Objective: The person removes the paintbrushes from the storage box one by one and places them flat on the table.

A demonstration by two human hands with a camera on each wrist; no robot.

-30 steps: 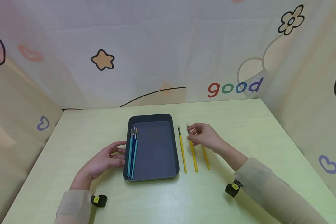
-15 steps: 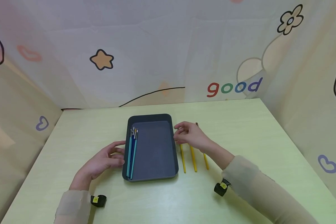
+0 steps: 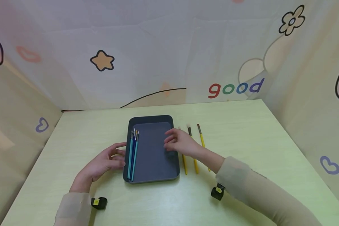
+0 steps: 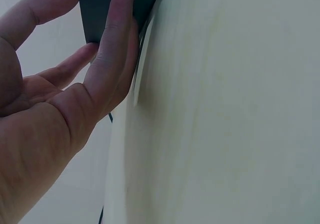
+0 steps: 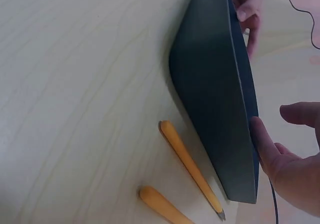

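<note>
A dark grey tray [image 3: 158,150] lies on the table, with several teal and blue brushes [image 3: 134,157] side by side along its left inside. My left hand [image 3: 105,161] touches the tray's left wall with its fingertips; the left wrist view shows the fingers [image 4: 112,49] against the dark wall. Over the tray's right edge is my right hand [image 3: 182,142], its fingers loosely bent and holding nothing. Beneath and beside it lie three yellow-handled brushes, the left one [image 3: 185,166] partly hidden by the hand, the middle one [image 3: 196,166] and the right one [image 3: 201,138].
The pale table [image 3: 164,204] ends at a patterned cloth backdrop [image 3: 147,62] behind and at both sides. In the right wrist view, orange-yellow handles [image 5: 187,159] lie close beside the tray's outer wall [image 5: 210,79].
My right hand has moved left from above the yellow brushes to over the tray's right edge, uncovering the tips of the middle and right brushes. My left hand has stayed at the tray.
</note>
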